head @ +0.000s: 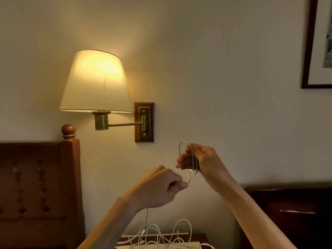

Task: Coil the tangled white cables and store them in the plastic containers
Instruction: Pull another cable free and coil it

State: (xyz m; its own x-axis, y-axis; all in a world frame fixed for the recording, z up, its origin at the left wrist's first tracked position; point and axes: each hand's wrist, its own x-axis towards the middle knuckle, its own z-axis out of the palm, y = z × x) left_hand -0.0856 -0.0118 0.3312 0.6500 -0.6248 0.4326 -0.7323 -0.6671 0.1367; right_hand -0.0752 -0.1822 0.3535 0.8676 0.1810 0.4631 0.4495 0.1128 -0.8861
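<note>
Right hand (199, 159) grips a few finished loops (195, 163); left hand (161, 186) pinches the feeding strand; tangled cables (167, 238) remain on the tabletop (201, 237), nothing stored.

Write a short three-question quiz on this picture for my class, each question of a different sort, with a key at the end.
1. True or false: the wall lamp is switched off.
2. Which hand holds the finished loops of white cable? A. right hand B. left hand C. neither
3. Fill in: the loose, tangled cables lie ____ the two hands, at the bottom of the picture.

Key
1. False: its shade glows.
2. A: the right hand grips the coil, while the left hand pinches the strand that runs to it.
3. below
</note>
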